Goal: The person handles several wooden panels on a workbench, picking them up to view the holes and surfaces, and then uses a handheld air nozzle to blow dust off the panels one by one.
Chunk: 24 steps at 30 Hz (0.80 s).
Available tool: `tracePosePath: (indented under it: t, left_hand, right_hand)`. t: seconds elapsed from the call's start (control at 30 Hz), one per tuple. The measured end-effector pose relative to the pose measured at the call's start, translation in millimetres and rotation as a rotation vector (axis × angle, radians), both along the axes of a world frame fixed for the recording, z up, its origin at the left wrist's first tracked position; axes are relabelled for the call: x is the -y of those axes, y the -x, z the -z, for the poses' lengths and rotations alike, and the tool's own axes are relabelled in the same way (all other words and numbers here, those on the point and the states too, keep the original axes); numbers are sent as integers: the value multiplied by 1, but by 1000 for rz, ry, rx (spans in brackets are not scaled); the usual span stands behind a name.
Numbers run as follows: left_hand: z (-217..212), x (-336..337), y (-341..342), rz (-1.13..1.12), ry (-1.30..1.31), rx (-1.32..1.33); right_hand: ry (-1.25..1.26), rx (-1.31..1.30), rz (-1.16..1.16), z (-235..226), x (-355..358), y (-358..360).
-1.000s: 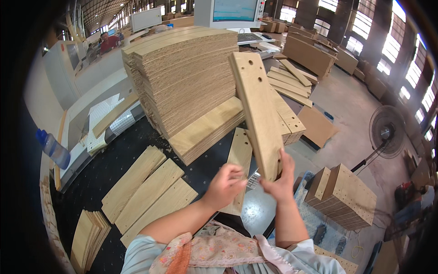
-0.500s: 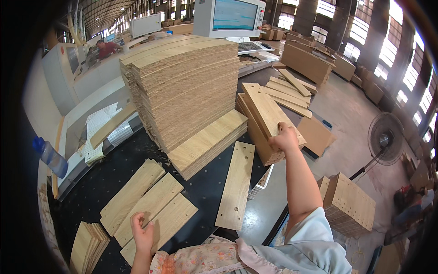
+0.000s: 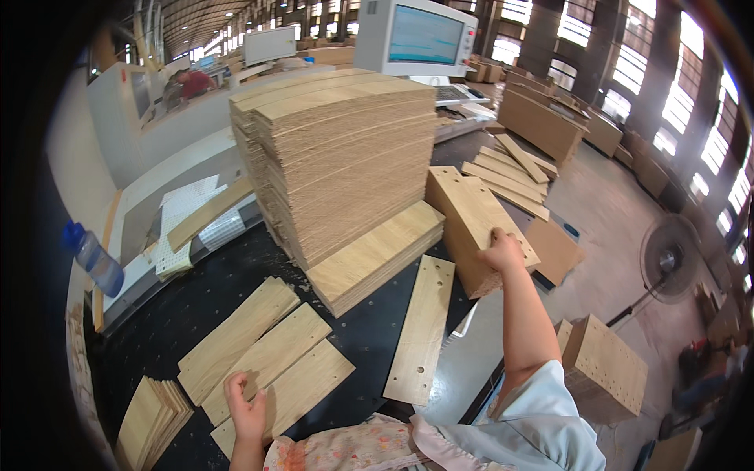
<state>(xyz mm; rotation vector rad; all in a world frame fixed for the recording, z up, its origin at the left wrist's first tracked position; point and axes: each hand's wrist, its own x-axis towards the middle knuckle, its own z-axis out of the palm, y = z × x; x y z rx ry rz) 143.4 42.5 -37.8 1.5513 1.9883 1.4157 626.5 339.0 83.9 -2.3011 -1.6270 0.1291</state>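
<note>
gripping drilled board (image 3: 473, 218) at near end, right hand (image 3: 503, 251) closed; long axis runs away, slightly left

The right hand (image 3: 503, 251) hides its fingertips behind the stacked panel's (image 3: 475, 224) edge; the left hand's (image 3: 247, 408) wrist (low down) is cut off by the frame.
</note>
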Motion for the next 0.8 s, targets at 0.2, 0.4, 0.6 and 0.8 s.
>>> tracePosePath:
  t: [0.2, 0.4, 0.6, 0.8]
  left_hand:
    - [-17, -8, 5, -28, 55, -215]
    - [-38, -16, 52, -123, 277, -560]
    - [-33, 5, 68, -198, 405, -564]
    - [-8, 73, 84, -344, 495, -432]
  right_hand:
    - [31, 53, -19, -2, 8, -16]
    - [-610, 125, -380, 5, 46, 41]
    - [-195, -64, -1198, 24, 116, 172]
    - [44, -133, -1280, 64, 108, 257]
